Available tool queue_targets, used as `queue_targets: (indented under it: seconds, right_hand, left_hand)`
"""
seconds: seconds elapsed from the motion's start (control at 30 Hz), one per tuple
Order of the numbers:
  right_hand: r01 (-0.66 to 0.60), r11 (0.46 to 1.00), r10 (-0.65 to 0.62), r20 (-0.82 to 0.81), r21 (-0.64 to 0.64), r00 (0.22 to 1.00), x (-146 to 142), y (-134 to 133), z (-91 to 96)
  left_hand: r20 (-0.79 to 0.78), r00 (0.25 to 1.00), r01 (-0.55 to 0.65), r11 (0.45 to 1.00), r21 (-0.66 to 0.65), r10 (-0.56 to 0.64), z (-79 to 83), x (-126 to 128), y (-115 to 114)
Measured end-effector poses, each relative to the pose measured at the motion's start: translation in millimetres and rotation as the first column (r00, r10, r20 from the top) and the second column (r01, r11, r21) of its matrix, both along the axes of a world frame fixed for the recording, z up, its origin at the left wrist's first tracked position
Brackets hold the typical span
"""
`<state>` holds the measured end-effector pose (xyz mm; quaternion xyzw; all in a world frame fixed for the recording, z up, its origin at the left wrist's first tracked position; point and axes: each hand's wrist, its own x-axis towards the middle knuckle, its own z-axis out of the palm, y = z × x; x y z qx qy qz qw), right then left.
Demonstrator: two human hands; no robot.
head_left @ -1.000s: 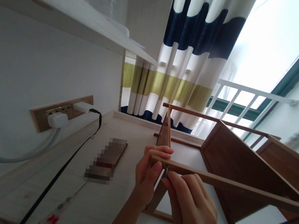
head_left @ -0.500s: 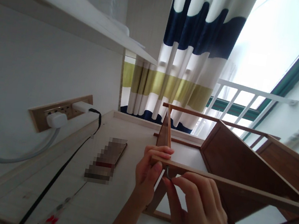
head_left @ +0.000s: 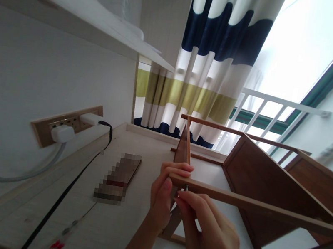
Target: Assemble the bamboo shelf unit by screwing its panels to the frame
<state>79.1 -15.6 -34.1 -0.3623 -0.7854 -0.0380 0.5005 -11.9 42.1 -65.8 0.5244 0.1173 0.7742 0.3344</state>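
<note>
Carefully, a person is bracing a wooden rail (head_left: 252, 202) with the left hand (head_left: 160, 201), its fingers wrapping over the rail's end and its thumb resting near the side facing the camera, while the right hand (head_left: 213, 228) is pinching a small metal piece (head_left: 187, 188) between thumb and forefinger, just below the rail. The metal piece is standing against the rail close to the left thumb; how deeply it is reaching into the wood, the view is not showing. Beyond, a brown panel (head_left: 261, 185) of the same frame is slanting off to the right, and a pixelated object (head_left: 118, 178) is lying on the white tabletop (head_left: 134, 229), well apart from both hands. Trouble would most likely be starting at that pinch: with so little metal showing, the fingertips could be slipping under a twisting force, or the piece could be tilting and marking the wood if pressure were coming at an angle. A loosening left grip could be letting the rail shift, spoiling the line between metal and wood, and should the pinch be failing altogether, the small piece could be dropping beneath the frame and becoming hard to find
</note>
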Motion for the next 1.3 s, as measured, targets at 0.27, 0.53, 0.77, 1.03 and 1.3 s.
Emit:
queue_targets:
  seconds: [0.27, 0.53, 0.77, 1.03, 1.3]
  right_hand:
    - [-0.070, 0.997, 0.064, 0.176, 0.030, 0.982, 9.1, -1.6, 9.6]
    - [-0.005, 0.928, -0.193, 0.493, 0.372, 0.848, 7.9, -3.8, 34.1]
    - [-0.005, 0.926, -0.197, 0.495, 0.377, 0.846, 1.0, -2.0, 44.5]
    - [-0.024, 0.997, -0.005, 0.362, 0.077, 0.932, 3.5, 2.9, 40.8]
    - [-0.076, 0.973, 0.109, 0.143, -0.220, 0.984, 5.3, 2.6, 51.9]
  left_hand:
    - [-0.121, 0.992, 0.023, 1.000, 0.010, -0.022, 0.4, -11.2, 1.5]
    - [-0.158, 0.980, 0.115, 0.992, -0.046, -0.121, 4.4, -20.6, 0.9]
    - [-0.183, 0.949, 0.252, 0.966, -0.047, -0.257, 3.0, -29.2, 8.2]
    - [-0.311, 0.923, 0.237, 0.972, -0.004, -0.226, 1.0, -40.2, 14.1]
    - [-0.288, 0.933, 0.228, 0.974, -0.001, -0.218, -8.7, -32.6, 15.6]
